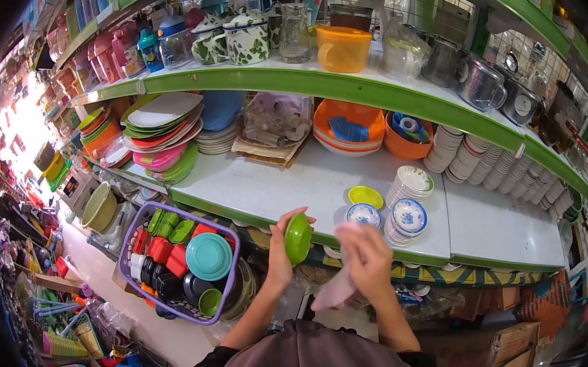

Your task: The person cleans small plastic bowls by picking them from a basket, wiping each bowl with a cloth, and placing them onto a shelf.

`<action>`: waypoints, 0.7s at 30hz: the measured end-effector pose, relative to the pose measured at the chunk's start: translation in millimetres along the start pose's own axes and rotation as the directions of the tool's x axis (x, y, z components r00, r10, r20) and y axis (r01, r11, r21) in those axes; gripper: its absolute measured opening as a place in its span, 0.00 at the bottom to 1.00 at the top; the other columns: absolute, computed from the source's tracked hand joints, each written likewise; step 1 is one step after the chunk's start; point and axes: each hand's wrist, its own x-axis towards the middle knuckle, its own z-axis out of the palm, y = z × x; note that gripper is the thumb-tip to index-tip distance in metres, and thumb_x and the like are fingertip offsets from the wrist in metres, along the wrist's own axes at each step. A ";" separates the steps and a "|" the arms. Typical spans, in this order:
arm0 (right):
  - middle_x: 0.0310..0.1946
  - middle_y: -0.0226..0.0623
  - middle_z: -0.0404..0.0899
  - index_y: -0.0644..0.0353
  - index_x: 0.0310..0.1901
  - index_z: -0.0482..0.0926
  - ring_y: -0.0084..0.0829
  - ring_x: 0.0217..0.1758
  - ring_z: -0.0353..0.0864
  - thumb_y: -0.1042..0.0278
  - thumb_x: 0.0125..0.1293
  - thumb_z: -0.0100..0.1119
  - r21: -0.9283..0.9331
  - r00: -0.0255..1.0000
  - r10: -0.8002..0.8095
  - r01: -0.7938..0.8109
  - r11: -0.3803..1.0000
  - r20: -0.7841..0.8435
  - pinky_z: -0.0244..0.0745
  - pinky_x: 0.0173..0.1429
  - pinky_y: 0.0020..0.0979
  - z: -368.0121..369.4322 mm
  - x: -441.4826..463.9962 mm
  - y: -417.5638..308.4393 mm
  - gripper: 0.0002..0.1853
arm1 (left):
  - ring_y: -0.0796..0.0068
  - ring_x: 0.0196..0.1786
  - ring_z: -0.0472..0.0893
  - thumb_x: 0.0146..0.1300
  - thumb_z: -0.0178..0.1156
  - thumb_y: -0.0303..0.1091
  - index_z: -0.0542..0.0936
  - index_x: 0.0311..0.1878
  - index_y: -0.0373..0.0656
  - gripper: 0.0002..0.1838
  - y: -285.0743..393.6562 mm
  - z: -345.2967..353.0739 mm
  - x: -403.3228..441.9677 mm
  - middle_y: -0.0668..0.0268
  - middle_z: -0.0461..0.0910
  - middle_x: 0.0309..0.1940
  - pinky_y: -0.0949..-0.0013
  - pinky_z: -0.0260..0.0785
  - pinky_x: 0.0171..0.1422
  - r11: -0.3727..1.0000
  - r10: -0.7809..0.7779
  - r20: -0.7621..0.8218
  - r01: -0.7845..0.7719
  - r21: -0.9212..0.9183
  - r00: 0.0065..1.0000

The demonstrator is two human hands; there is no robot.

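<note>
Shelves (276, 185) behind, left hand (281, 256) holds green bowl (298, 240); right hand (369, 263), near it, grips cloth (333, 292).

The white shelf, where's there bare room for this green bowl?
The green bowl could sit on two bare patches of the white shelf: left of the lime dish, in front of the brown stack; or right of the blue-rimmed bowls, in front of the stacked white dishes. It's crowded around those bowls, and the purple basket is packed.
</note>
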 end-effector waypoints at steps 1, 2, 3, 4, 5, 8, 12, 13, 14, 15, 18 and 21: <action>0.43 0.37 0.80 0.59 0.43 0.81 0.36 0.44 0.80 0.78 0.53 0.59 -0.003 0.999 0.022 -0.022 1.000 0.023 0.76 0.43 0.33 1.2 8.8 0.3 0.14 | 0.74 0.52 0.74 0.69 0.24 0.71 0.66 0.66 0.42 0.43 -3.6 1.9 -2.9 0.61 0.75 0.53 0.69 0.70 0.56 1.000 -0.020 0.045 0.020 0.007 0.999; 0.43 0.39 0.80 0.59 0.44 0.81 0.38 0.44 0.80 0.78 0.54 0.60 -0.007 0.998 0.046 -0.046 0.999 0.047 0.76 0.45 0.32 7.0 17.1 -2.2 0.14 | 0.74 0.54 0.74 0.69 0.24 0.71 0.66 0.66 0.41 0.44 -8.8 4.3 -6.4 0.61 0.74 0.54 0.70 0.68 0.58 0.999 -0.042 0.090 0.041 0.015 0.995; 0.44 0.40 0.80 0.59 0.44 0.82 0.40 0.44 0.80 0.78 0.56 0.60 -0.010 0.995 0.070 -0.069 0.998 0.073 0.76 0.46 0.32 13.3 20.8 -6.6 0.13 | 0.72 0.58 0.71 0.68 0.20 0.71 0.65 0.67 0.40 0.46 -22.9 11.2 -8.6 0.61 0.72 0.56 0.70 0.62 0.64 0.996 -0.006 0.046 0.002 0.084 0.999; 0.43 0.40 0.79 0.60 0.44 0.81 0.39 0.42 0.79 0.78 0.54 0.60 -0.108 0.996 0.007 0.003 0.994 0.087 0.75 0.44 0.32 19.8 18.9 -13.6 0.14 | 0.69 0.62 0.69 0.68 0.20 0.71 0.66 0.66 0.38 0.47 -23.8 19.7 -11.0 0.60 0.70 0.58 0.68 0.57 0.69 0.997 -0.011 -0.009 0.012 0.076 1.000; 0.41 0.40 0.79 0.61 0.44 0.81 0.39 0.39 0.78 0.78 0.53 0.60 -0.200 0.992 -0.061 0.082 0.976 0.106 0.74 0.42 0.33 27.6 15.4 -22.1 0.14 | 0.69 0.60 0.71 0.67 0.19 0.72 0.66 0.65 0.38 0.47 -21.1 19.1 -10.8 0.59 0.72 0.56 0.68 0.59 0.67 0.998 0.008 -0.009 -0.008 0.070 1.000; 0.37 0.38 0.77 0.63 0.42 0.81 0.37 0.32 0.74 0.79 0.49 0.62 -0.205 0.969 -0.219 0.239 0.949 0.116 0.71 0.36 0.35 40.6 1.7 -27.4 0.16 | 0.70 0.54 0.75 0.67 0.18 0.72 0.68 0.63 0.38 0.48 -15.4 6.0 -5.4 0.58 0.76 0.51 0.69 0.64 0.62 1.000 0.003 0.046 -0.002 -0.017 0.999; 0.38 0.36 0.79 0.62 0.43 0.81 0.38 0.37 0.78 0.77 0.53 0.63 0.030 0.958 -0.183 0.181 0.983 0.221 0.74 0.41 0.35 39.7 -23.4 -25.6 0.13 | 0.71 0.47 0.78 0.65 0.19 0.74 0.70 0.61 0.38 0.49 -18.9 -2.6 -4.1 0.58 0.79 0.44 0.69 0.68 0.57 0.988 -0.024 -0.016 0.021 -0.151 1.000; 0.38 0.37 0.79 0.61 0.43 0.81 0.38 0.39 0.78 0.76 0.54 0.63 0.126 0.946 -0.149 0.117 0.985 0.288 0.75 0.43 0.35 39.3 -30.8 -14.7 0.13 | 0.70 0.47 0.78 0.68 0.23 0.72 0.70 0.62 0.38 0.46 -14.6 -3.1 -4.0 0.57 0.79 0.45 0.69 0.71 0.54 0.980 -0.041 -0.027 0.035 -0.195 0.999; 0.39 0.37 0.79 0.61 0.43 0.81 0.39 0.41 0.79 0.74 0.56 0.62 0.218 0.926 -0.123 0.045 0.975 0.357 0.76 0.46 0.35 36.0 -34.9 -7.4 0.12 | 0.71 0.47 0.78 0.70 0.26 0.69 0.70 0.62 0.38 0.43 -9.5 -2.2 -3.1 0.57 0.79 0.45 0.70 0.72 0.53 0.979 -0.055 -0.044 0.045 -0.199 0.998; 0.38 0.38 0.80 0.59 0.42 0.82 0.39 0.43 0.80 0.75 0.59 0.62 0.277 0.883 -0.130 0.001 0.961 0.451 0.76 0.46 0.36 29.1 -30.4 -2.1 0.09 | 0.72 0.47 0.78 0.72 0.29 0.66 0.70 0.62 0.37 0.40 -4.5 -0.6 -1.3 0.58 0.79 0.46 0.71 0.73 0.51 0.977 -0.066 -0.063 0.052 -0.204 0.996; 0.38 0.40 0.82 0.60 0.40 0.83 0.39 0.40 0.82 0.78 0.59 0.61 0.204 0.984 0.040 -0.076 0.976 0.176 0.76 0.46 0.33 7.0 -3.5 -13.7 0.08 | 0.74 0.47 0.78 0.74 0.37 0.56 0.72 0.62 0.36 0.32 -9.1 -1.7 -3.9 0.59 0.79 0.46 0.72 0.75 0.48 0.985 -0.093 0.002 0.093 -0.144 0.996; 0.41 0.39 0.79 0.59 0.46 0.83 0.39 0.42 0.79 0.76 0.55 0.64 0.132 0.991 -0.045 0.028 0.991 0.128 0.75 0.44 0.34 3.2 18.0 -15.5 0.15 | 0.79 0.43 0.77 0.75 0.43 0.44 0.74 0.59 0.34 0.24 -19.0 11.6 -13.8 0.63 0.79 0.44 0.74 0.73 0.46 0.979 -0.109 -0.061 0.096 -0.178 0.992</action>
